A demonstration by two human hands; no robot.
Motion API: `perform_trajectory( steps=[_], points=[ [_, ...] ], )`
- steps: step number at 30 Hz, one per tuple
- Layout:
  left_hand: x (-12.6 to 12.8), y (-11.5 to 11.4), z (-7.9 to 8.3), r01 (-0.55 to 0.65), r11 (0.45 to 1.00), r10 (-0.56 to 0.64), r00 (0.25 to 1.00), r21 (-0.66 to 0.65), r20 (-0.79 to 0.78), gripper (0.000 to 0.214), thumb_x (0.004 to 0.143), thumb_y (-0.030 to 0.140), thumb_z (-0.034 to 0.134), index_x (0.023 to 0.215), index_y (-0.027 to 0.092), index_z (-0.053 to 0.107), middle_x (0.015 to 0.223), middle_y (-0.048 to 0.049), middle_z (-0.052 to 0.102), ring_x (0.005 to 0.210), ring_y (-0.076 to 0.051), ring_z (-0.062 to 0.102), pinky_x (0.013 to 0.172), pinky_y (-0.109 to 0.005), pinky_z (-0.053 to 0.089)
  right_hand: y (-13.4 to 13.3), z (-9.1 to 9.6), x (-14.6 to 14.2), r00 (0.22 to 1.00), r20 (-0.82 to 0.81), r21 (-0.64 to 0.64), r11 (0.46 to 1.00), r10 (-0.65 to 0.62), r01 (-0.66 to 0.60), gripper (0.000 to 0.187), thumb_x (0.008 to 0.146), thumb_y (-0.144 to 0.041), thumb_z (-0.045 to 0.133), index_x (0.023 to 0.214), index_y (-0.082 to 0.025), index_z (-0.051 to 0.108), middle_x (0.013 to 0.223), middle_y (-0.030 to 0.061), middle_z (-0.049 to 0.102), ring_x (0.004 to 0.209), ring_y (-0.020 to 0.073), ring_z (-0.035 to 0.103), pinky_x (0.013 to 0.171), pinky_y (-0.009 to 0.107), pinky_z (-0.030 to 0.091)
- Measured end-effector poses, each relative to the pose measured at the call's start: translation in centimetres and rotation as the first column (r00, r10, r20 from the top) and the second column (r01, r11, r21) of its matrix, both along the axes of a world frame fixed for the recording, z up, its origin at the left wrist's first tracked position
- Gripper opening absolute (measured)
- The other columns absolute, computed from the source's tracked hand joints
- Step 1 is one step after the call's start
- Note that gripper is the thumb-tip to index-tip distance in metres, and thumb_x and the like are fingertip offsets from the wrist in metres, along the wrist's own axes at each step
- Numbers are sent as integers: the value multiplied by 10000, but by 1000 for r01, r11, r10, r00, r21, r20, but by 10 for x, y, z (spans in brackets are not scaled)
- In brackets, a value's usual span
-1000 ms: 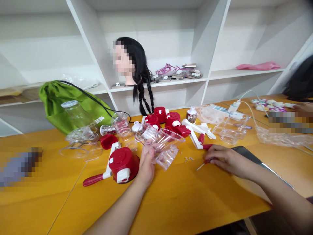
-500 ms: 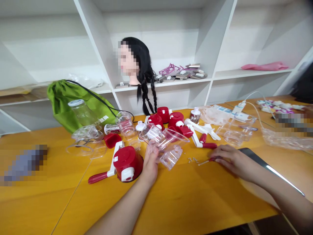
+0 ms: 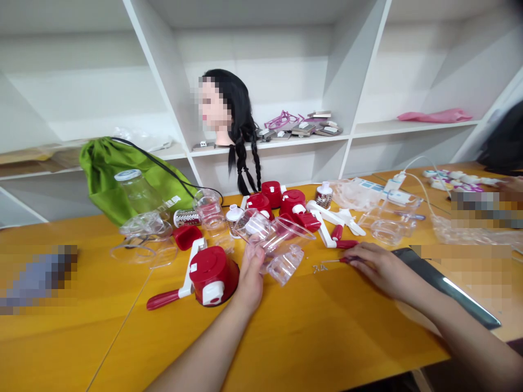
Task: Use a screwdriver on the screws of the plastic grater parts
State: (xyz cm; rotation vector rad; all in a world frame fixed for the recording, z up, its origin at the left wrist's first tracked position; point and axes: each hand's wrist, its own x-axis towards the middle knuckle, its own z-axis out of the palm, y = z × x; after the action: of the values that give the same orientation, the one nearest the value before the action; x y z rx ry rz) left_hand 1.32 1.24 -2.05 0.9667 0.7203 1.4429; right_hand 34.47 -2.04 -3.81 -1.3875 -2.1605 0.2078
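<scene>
My left hand (image 3: 251, 269) is shut around a clear plastic hopper-like part (image 3: 272, 239), which has a second clear piece (image 3: 285, 264) hanging at its lower end. My right hand (image 3: 382, 270) rests on the table, gripping a small red-handled screwdriver (image 3: 347, 260). Its thin shaft points left, toward a few tiny metal screws (image 3: 320, 268). Just left of my left hand sits an assembled red and white rotary grater (image 3: 210, 277) with a white crank and red handle.
Several red and white grater parts, clear containers and a steel drum crowd the yellow table (image 3: 286, 337). Behind them are a green drawstring bag (image 3: 122, 182) and a glass jar (image 3: 139, 191). A dark tablet (image 3: 441, 286) lies right. A co-worker's hand (image 3: 512, 186) shows far right.
The screwdriver tip has swung closer to the tiny screws as my right hand shifted. My left hand still holds the clear part. The whole view has tilted slightly.
</scene>
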Motion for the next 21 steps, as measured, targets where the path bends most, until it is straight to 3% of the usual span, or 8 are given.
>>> perform_trajectory(
  steps=[5,9,13,17,19,21],
  points=[
    [3,-5,8,25,997,-19,998,-79,66,562,748,587,790,1146,214,653,1040,-62,699,947,-242,673,716,-319,556,-7,6,-9,992,-108,-60,997,-64,58,222,997,-389,547,1125,-302,707,1124,62,754,961,247,730,832,423,606],
    [1,-9,19,92,980,-62,984,-175,168,600,759,598,786,1214,235,643,1105,-65,701,1057,-270,674,782,-357,576,-6,20,-30,936,-326,-66,990,-137,122,296,995,-451,554,1195,-274,682,1147,93,764,963,258,733,784,399,614],
    [-3,-10,33,197,972,-158,951,-127,265,629,837,683,663,1281,238,634,1307,-105,685,1249,-297,626,981,-424,547,10,45,-65,845,-530,-24,997,-70,67,318,979,-477,589,1186,-254,681,1052,83,760,891,225,715,757,361,602],
    [-9,-6,40,303,949,-254,903,-92,348,664,880,742,542,1316,249,632,1416,-98,642,1373,-289,548,1054,-412,526,33,74,-103,771,-636,132,990,44,53,251,997,-431,572,1146,-269,692,973,52,718,768,176,651,674,312,545],
    [-13,-3,41,332,936,-264,881,-114,393,656,883,738,539,1308,248,639,1394,-91,658,1354,-285,567,1024,-395,547,43,75,-116,727,-682,193,979,81,72,226,1002,-408,569,1134,-267,687,921,37,685,713,156,608,659,302,517],
    [-16,-2,41,354,922,-256,861,-155,440,658,887,730,537,1293,224,648,1344,-99,685,1301,-273,609,989,-363,565,51,65,-123,678,-730,205,974,88,94,223,1022,-399,533,1139,-263,665,786,5,610,635,145,544,603,292,475]
  ],
)
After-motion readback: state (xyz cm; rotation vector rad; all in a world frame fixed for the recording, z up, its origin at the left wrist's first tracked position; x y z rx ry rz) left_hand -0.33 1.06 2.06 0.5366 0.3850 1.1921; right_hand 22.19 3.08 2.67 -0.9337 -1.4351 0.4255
